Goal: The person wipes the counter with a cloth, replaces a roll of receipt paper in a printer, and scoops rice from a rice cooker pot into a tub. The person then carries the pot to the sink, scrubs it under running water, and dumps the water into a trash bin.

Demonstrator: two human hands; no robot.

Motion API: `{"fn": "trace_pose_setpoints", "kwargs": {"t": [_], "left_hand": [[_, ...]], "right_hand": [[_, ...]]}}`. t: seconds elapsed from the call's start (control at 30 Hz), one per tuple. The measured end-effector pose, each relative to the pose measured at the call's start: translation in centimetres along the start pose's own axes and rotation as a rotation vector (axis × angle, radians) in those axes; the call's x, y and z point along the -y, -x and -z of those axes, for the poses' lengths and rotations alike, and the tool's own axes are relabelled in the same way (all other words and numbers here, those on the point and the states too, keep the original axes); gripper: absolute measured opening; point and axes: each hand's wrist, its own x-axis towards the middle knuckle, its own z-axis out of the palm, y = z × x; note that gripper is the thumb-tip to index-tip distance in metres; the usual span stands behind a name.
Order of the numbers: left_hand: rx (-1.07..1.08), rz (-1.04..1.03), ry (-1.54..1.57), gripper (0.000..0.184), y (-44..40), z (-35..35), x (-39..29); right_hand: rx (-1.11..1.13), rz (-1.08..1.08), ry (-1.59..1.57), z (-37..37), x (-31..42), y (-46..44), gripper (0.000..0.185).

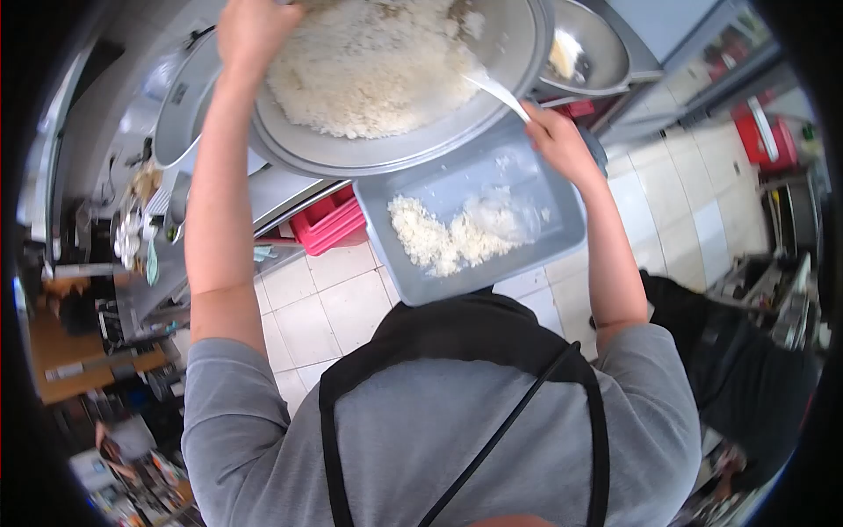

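A wide metal pot (386,162) full of cooked white rice (360,88) fills the top middle of the head view. My right hand (558,140) grips a white rice paddle (499,91), its blade end touching the rice at the pot's right side. Under the pot's near rim is a grey plastic bin (474,285), with clumps of rice (439,241) on its floor. At the top edge, my left hand (255,31) is closed beside the pot's far left side; its fingertips are partly cut off, and what they hold is unclear.
To the right of the pot stands a metal bowl (584,44). Red plastic crates (329,220) sit below the counter at left. A person in dark clothes (746,369) is close by at lower right. White floor tiles (342,299) show around the bin.
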Motion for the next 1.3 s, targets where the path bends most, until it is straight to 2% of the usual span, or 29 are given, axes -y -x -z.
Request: {"fn": "trace_pose_setpoints", "kwargs": {"t": [0.03,0.07,0.13,0.23,0.3,0.33,0.4,0.47,0.53,0.6,0.63,0.67,0.7,0.83,0.9,0.93,1.0,1.23,1.3], "left_hand": [[-0.019,0.020,-0.029,0.029,-0.1,-0.2,0.3],[-0.004,-0.006,-0.004,0.027,-0.2,-0.5,0.7],[-0.008,-0.029,0.004,0.025,-0.3,-0.3,0.9],[0.012,0.000,0.048,0.022,-0.3,0.0,1.3],[0.153,0.027,0.029,0.037,-0.2,0.0,2.2],[0.063,-0.018,0.045,0.032,0.1,-0.6,2.8],[0.041,-0.017,0.053,0.032,0.5,-0.2,2.5],[0.047,0.028,0.058,0.032,0.9,0.3,2.0],[0.105,0.046,0.059,0.035,1.0,0.5,2.9],[0.157,0.052,0.064,0.039,1.1,0.5,3.8],[0.117,0.051,0.105,0.034,1.4,0.4,4.1],[0.080,0.053,0.145,0.028,1.6,0.3,4.4],[0.071,0.056,0.147,0.028,1.9,0.2,4.4],[0.050,-0.026,0.187,0.026,1.5,0.3,4.3],[0.076,-0.034,0.192,0.026,1.4,0.3,4.2],[0.071,-0.043,0.184,0.027,1.3,0.3,4.2],[0.073,-0.055,0.181,0.029,1.4,0.1,4.2],[0.050,-0.028,0.147,0.027,1.2,-0.5,4.8],[0.020,-0.021,0.166,0.026,1.3,-0.7,4.7]], "right_hand": [[-0.061,0.147,0.083,-0.3,1.7,-3.1,0.038],[-0.092,0.115,0.124,-0.7,4.0,-6.2,0.036],[-0.325,0.219,0.087,-2.7,6.9,-12.2,0.032],[-0.368,0.230,0.175,-4.9,11.5,-16.3,0.033],[-0.273,0.203,0.225,-7.6,13.1,-16.0,0.038],[-0.278,0.216,0.230,-9.1,13.5,-15.7,0.038],[-0.137,0.301,0.311,-12.0,13.6,-14.3,0.042],[-0.125,0.291,0.307,-12.5,13.5,-14.3,0.041],[-0.109,0.277,0.301,-11.0,14.3,-13.4,0.041],[-0.051,0.338,0.306,-6.4,15.8,-12.8,0.044],[-0.060,0.349,0.318,-4.5,16.9,-13.1,0.044],[-0.099,0.261,0.368,-2.9,18.0,-13.7,0.041],[-0.137,0.170,0.412,-2.3,18.5,-14.1,0.039],[-0.043,0.212,0.594,-5.1,20.5,-16.8,0.039],[0.001,0.360,0.644,-6.4,20.4,-17.5,0.041],[0.005,0.358,0.643,-7.1,20.1,-17.4,0.041],[-0.151,0.445,0.520,-8.5,19.1,-17.1,0.039],[-0.117,0.355,0.486,-12.1,16.1,-12.9,0.048],[-0.021,0.483,0.599,-13.1,13.7,-11.5,0.049]]}}
